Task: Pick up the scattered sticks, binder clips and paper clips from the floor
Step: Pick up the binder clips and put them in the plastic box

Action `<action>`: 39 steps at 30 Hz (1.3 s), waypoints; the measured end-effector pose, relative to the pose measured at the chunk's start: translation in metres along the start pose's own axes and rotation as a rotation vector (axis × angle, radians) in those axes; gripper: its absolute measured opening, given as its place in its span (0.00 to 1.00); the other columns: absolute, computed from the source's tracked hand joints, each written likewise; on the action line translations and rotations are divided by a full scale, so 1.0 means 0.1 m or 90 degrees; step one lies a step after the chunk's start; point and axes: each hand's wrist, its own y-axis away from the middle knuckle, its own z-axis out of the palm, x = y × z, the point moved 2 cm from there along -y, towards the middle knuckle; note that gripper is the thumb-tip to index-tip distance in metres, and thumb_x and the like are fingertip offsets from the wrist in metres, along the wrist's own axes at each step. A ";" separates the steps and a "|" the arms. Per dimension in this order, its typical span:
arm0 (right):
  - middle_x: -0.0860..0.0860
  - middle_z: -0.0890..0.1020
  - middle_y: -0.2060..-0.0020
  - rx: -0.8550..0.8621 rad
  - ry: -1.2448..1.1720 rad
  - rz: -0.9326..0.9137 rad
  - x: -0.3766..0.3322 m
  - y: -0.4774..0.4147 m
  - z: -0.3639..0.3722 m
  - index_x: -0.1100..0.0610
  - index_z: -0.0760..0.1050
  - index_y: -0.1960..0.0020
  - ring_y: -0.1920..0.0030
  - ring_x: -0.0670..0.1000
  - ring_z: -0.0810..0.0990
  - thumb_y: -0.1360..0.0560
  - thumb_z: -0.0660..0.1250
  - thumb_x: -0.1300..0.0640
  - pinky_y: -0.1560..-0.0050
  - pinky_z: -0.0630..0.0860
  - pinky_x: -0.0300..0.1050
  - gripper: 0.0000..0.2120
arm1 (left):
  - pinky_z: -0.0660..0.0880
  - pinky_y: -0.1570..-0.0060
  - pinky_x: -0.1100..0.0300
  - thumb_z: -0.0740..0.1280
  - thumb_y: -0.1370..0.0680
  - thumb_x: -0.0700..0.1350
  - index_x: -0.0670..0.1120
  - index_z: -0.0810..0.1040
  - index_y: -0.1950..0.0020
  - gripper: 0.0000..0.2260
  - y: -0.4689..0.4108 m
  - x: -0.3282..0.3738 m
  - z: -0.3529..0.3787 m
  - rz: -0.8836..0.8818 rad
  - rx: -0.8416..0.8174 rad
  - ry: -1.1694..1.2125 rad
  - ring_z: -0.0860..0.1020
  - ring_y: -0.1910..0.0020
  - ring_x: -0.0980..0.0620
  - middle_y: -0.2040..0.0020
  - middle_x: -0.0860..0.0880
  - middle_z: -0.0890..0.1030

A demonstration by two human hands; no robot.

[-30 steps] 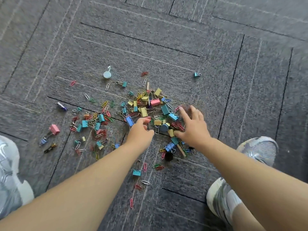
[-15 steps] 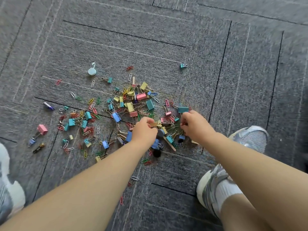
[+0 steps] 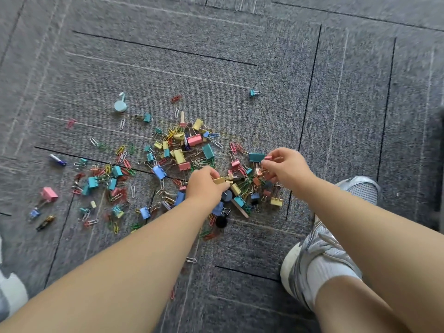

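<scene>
Gold binder clip [image 3: 219,180] pinched by left hand [image 3: 204,186]; right hand [image 3: 284,168], splayed a second ago, now grips a pink clip [image 3: 267,158] at three o'clock of the pile [image 3: 182,152]. Gathering barely begun.

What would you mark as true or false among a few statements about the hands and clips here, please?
1. The left hand has a gold binder clip in its grip. True.
2. The right hand is open and holds nothing. False: its fingers pinch a small pink clip.
3. One teal binder clip lies alone, apart from the pile. True.
4. Every stick is already collected. False: a wooden stick lies just beyond the left wrist.
</scene>
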 end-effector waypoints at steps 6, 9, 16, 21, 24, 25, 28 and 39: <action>0.52 0.82 0.58 0.035 0.017 -0.007 0.01 -0.01 -0.02 0.58 0.77 0.48 0.64 0.49 0.80 0.24 0.67 0.59 0.59 0.81 0.50 0.06 | 0.71 0.60 0.56 0.66 0.22 0.51 0.47 0.72 0.47 0.10 0.03 -0.03 -0.10 0.001 0.007 0.089 0.74 0.60 0.51 0.55 0.48 0.78; 0.49 0.81 0.57 0.089 0.135 -0.072 -0.05 -0.02 0.02 0.56 0.77 0.46 0.60 0.47 0.79 0.24 0.67 0.58 0.61 0.77 0.42 0.08 | 0.77 0.56 0.50 0.62 0.21 0.46 0.49 0.74 0.45 0.06 0.02 -0.06 -0.14 -0.026 -0.002 0.159 0.77 0.63 0.48 0.58 0.47 0.80; 0.52 0.72 0.42 0.056 0.319 -0.239 -0.22 0.04 0.33 0.58 0.74 0.39 0.47 0.51 0.75 0.24 0.64 0.62 0.45 0.75 0.44 0.13 | 0.81 0.57 0.52 0.62 0.22 0.36 0.44 0.75 0.52 0.05 0.02 -0.08 -0.22 -0.120 -0.022 0.411 0.77 0.67 0.52 0.64 0.47 0.76; 0.55 0.73 0.42 0.027 0.428 -0.303 -0.33 0.10 0.60 0.58 0.73 0.38 0.44 0.56 0.73 0.23 0.62 0.60 0.49 0.75 0.51 0.14 | 0.80 0.52 0.46 0.58 0.23 0.36 0.45 0.75 0.56 0.08 -0.04 -0.02 -0.33 -0.076 0.022 0.375 0.80 0.62 0.47 0.61 0.45 0.78; 0.56 0.73 0.45 0.058 0.442 -0.300 -0.38 0.09 0.61 0.59 0.74 0.40 0.44 0.58 0.72 0.24 0.61 0.61 0.49 0.74 0.50 0.13 | 0.78 0.58 0.51 0.54 0.24 0.35 0.46 0.75 0.57 0.11 -0.16 0.14 -0.44 0.038 0.061 0.136 0.78 0.54 0.43 0.49 0.45 0.73; 0.56 0.73 0.44 0.051 0.444 -0.301 -0.39 0.09 0.59 0.59 0.74 0.40 0.44 0.58 0.72 0.24 0.61 0.61 0.50 0.74 0.51 0.13 | 0.75 0.59 0.54 0.54 0.24 0.34 0.44 0.75 0.55 0.11 -0.21 0.21 -0.47 0.079 0.060 0.047 0.75 0.53 0.43 0.46 0.44 0.69; 0.54 0.74 0.45 -0.001 0.467 -0.303 -0.32 0.14 0.56 0.57 0.73 0.39 0.46 0.56 0.74 0.23 0.60 0.61 0.52 0.75 0.50 0.13 | 0.72 0.53 0.52 0.59 0.26 0.35 0.42 0.72 0.46 0.10 -0.35 0.30 -0.49 0.160 0.017 -0.159 0.71 0.52 0.44 0.43 0.42 0.68; 0.50 0.73 0.54 -0.094 0.570 -0.344 -0.22 0.25 0.64 0.56 0.70 0.51 0.52 0.55 0.76 0.23 0.62 0.56 0.60 0.73 0.46 0.04 | 0.71 0.56 0.56 0.70 0.25 0.44 0.48 0.71 0.55 0.08 -0.51 0.23 -0.51 0.255 0.078 -0.245 0.74 0.55 0.46 0.52 0.48 0.73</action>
